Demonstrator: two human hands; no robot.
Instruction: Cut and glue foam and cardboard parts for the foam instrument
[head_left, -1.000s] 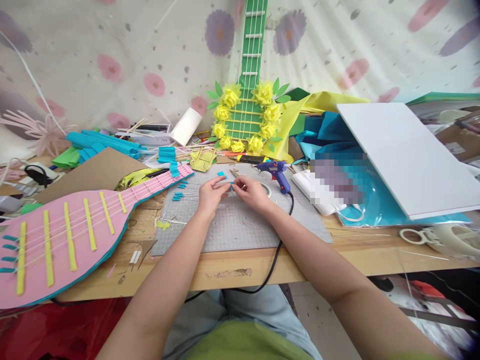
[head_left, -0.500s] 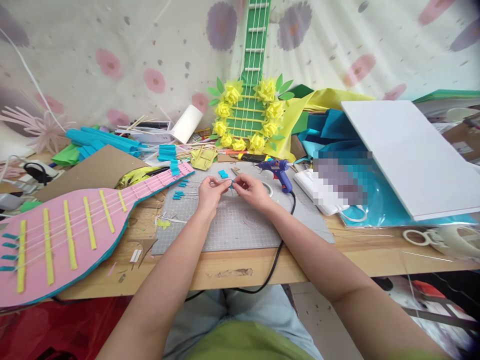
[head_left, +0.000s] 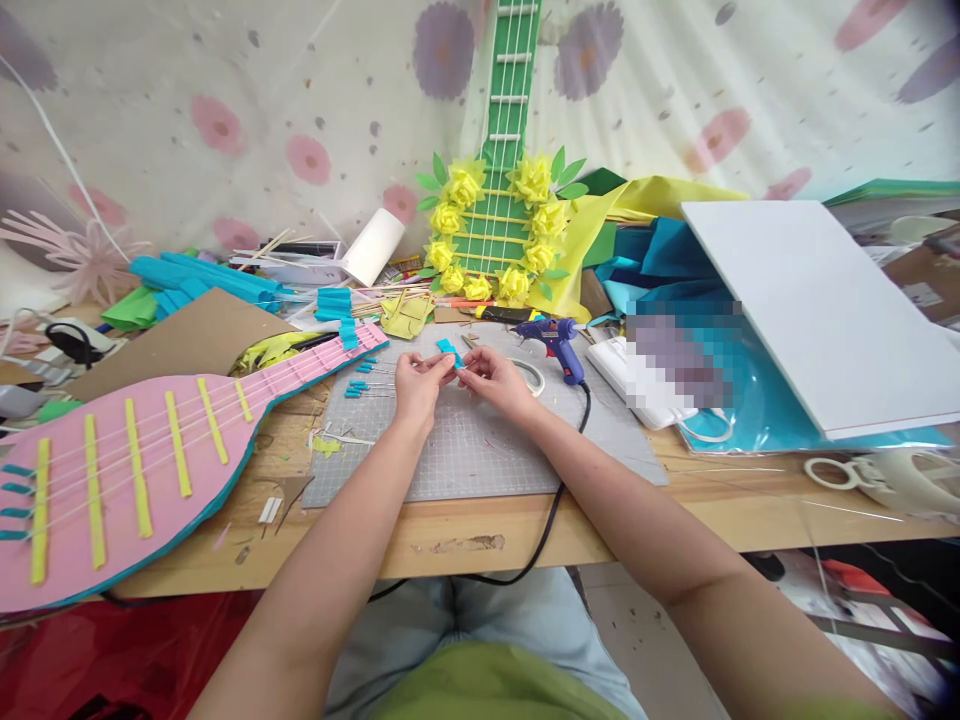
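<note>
Nearest to us is the long wooden desk (head_left: pixel 465 545). A thin black cord (head_left: pixel 551 510) hangs over its near edge. Just past that edge lies a flat grey cutting mat with little squares (head_left: pixel 480 455). Our two bare arms reach across it.

Our left hand (head_left: pixel 416 385) and our right hand (head_left: pixel 501 380) meet over the far part of the mat. The fingertips of both hands are pressed together on a small blue paper strip (head_left: pixel 451 352). We pinch it from both sides, so it sits right between our hands.

Some tiny blue pegs on thin sticks (head_left: pixel 361 388) lie on the mat, left of our left hand. A round roll of white tape (head_left: pixel 532 376) lies just beside our right hand.

A big pink cardboard guitar with yellow bars (head_left: pixel 135 460) covers the left end of the desk. A blue plastic glue gun (head_left: pixel 555 340) rests at the far edge of the mat. A large flat white board (head_left: pixel 810 310) lies tilted at the right end.

At the far edge of the desk, a tall green cardboard guitar with yellow paper flowers (head_left: pixel 496 235) stands upright.
</note>
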